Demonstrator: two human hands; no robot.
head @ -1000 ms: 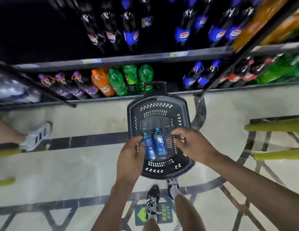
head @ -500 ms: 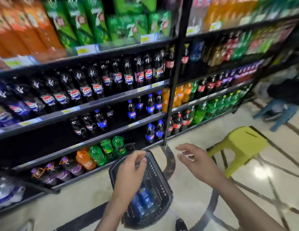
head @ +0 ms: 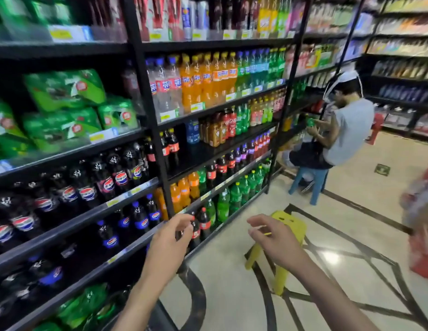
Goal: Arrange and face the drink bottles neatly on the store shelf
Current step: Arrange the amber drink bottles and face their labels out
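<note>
A tall black store shelf (head: 146, 185) runs along my left, stocked with dark Pepsi bottles (head: 120, 177), orange soda bottles (head: 203, 80), green bottles (head: 234, 197) and red-labelled cola bottles (head: 204, 223). My left hand (head: 168, 244) hovers in front of the lower shelf edge, close to the cola bottles, fingers loosely curled and holding nothing. My right hand (head: 274, 237) floats over the floor to the right, fingers relaxed, holding nothing. The basket with the small blue bottles is out of view.
A yellow plastic stool (head: 283, 237) stands on the tiled floor just beyond my right hand. Another person (head: 344, 130) sits on a blue stool (head: 311, 177) further down the aisle at the shelf. Something red (head: 423, 254) sits at the right edge.
My view has swung up from the basket on the floor to the shelves and aisle. Both hands left the basket and rose; the basket dropped out of view.
</note>
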